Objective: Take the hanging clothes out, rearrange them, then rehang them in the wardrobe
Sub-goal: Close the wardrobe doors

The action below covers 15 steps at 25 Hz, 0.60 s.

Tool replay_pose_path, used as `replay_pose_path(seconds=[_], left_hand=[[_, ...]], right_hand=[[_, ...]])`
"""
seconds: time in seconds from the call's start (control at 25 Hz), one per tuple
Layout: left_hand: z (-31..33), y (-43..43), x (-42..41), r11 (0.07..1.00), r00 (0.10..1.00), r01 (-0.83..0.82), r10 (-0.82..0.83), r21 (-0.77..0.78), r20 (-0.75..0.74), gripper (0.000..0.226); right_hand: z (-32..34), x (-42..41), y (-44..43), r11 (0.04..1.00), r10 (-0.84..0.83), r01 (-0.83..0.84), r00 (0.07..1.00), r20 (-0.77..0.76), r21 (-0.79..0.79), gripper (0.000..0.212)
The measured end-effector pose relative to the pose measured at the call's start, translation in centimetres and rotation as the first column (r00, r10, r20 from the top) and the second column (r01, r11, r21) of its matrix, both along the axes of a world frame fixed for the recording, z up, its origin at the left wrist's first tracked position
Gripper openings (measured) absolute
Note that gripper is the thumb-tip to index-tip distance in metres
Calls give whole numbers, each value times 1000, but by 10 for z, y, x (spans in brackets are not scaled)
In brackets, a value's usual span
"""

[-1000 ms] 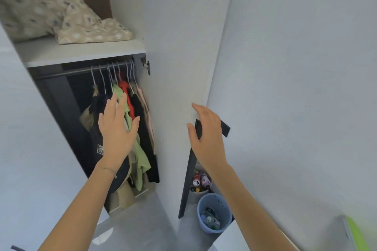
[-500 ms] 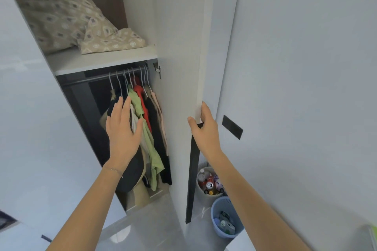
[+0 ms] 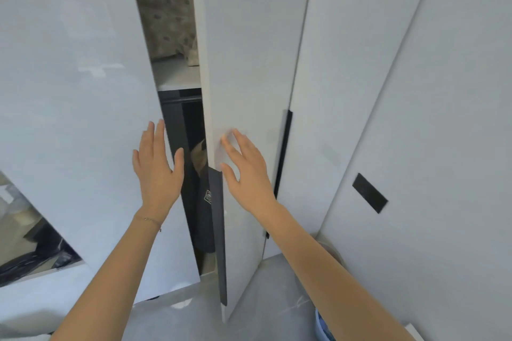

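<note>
both hands were spread flat and held nothing. the left hand point(image 3: 158, 169), a thin bracelet point(image 3: 148, 219) at its wrist, was raised with straight fingers before the edge of the left wardrobe door point(image 3: 83, 91); whether it touched the panel could not be told. in the narrow gap between the doors hung a dark garment point(image 3: 201, 216) with a pale patch and a beige garment point(image 3: 199, 150) above it, under the rail point(image 3: 180, 99) and a shelf point(image 3: 177, 75) of patterned bedding point(image 3: 166, 14). the right hand point(image 3: 246, 171) lay palm-down on the right wardrobe door point(image 3: 249, 50), just beside its dark edge handle point(image 3: 217, 230). a blue basket point(image 3: 322, 324) stood at lower right.
</note>
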<state>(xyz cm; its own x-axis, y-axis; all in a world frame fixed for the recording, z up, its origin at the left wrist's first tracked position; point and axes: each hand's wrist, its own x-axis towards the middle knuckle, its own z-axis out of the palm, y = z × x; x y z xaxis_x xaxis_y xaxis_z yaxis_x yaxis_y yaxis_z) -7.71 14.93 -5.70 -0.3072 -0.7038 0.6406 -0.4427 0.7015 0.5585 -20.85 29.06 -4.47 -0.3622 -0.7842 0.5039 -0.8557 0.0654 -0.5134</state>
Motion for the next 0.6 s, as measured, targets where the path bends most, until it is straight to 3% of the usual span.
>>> replay_pose_path(seconds=[0.28, 0.6], left_hand=[[0, -108, 26, 998, 993, -53, 57, -46, 104, 64], [8, -174, 20, 957, 969, 31, 42, -289, 242, 65]], right_hand=[[-5, 33, -113, 990, -128, 130, 991, -42, 53, 57], [-8, 34, -188, 947, -302, 314, 943, -139, 70, 60]])
